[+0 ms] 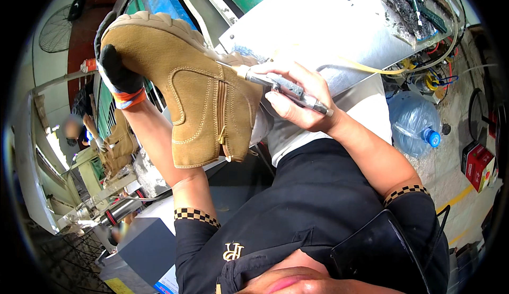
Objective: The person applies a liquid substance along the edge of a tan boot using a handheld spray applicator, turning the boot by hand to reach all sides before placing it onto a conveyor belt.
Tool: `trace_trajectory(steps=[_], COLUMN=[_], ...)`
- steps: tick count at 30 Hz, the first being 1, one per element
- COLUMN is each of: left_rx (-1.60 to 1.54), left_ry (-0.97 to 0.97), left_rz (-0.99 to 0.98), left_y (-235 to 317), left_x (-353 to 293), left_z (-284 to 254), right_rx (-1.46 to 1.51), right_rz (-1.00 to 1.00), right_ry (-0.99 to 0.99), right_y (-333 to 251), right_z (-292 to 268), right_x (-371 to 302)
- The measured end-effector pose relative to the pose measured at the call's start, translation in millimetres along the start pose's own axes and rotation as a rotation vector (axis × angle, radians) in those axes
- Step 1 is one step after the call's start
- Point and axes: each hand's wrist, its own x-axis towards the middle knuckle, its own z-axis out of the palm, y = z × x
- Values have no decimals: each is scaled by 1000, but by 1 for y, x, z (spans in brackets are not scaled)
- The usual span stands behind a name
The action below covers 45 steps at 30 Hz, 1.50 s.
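A tan suede ankle boot [154, 50] with a lugged sole and a side zipper [220, 108] is held up on its side, its opening toward me. My left hand [121, 74], in a dark glove with a white and orange cuff, is closed around the toe. In my bare right hand [307, 98] is a slim silver pen-shaped tool [297, 90], pinched between thumb and fingers. Its tip meets the boot near the heel, at the edge between upper and sole. What exactly the tip touches is too small to tell.
A pale metal sheet [297, 23] slopes beyond the boot; a yellow hose [371, 69] crosses it. Tools and dark debris [411, 7] lie at its far right. A large water bottle [414, 124] and a red box [475, 167] stand at right. Another person [87, 113] is at far left near more boots.
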Motion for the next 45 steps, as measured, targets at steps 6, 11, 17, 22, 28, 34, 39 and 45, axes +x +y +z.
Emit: trace_trajectory(steps=[6, 11, 17, 22, 28, 34, 39, 45], left_rx=[151, 43, -63, -204, -481, 928, -202, -175], left_ry=[212, 159, 217, 658, 760, 582, 1183, 1207], left_rz=[74, 142, 119, 66, -129, 24, -276, -615], left_y=[-2, -11, -29, -34, -39, -65, -69, -60], left_x=[-9, -18, -47, -77, -136, -196, -256, -271], left_z=[-4, -3, 6, 31, 43, 26, 68, 133], right_rx=[26, 59, 74, 83, 129, 152, 139, 110], right_rz=[139, 197, 217, 321, 224, 310, 342, 381], right_ry=[5, 19, 80, 116, 186, 147, 98, 60], right_y=[3, 1, -1, -6, 5, 16, 20, 24], right_z=[-3, -6, -2, 1, 18, 31, 39, 46], right_x=[-17, -29, -36, -38, -28, -20, -13, -13])
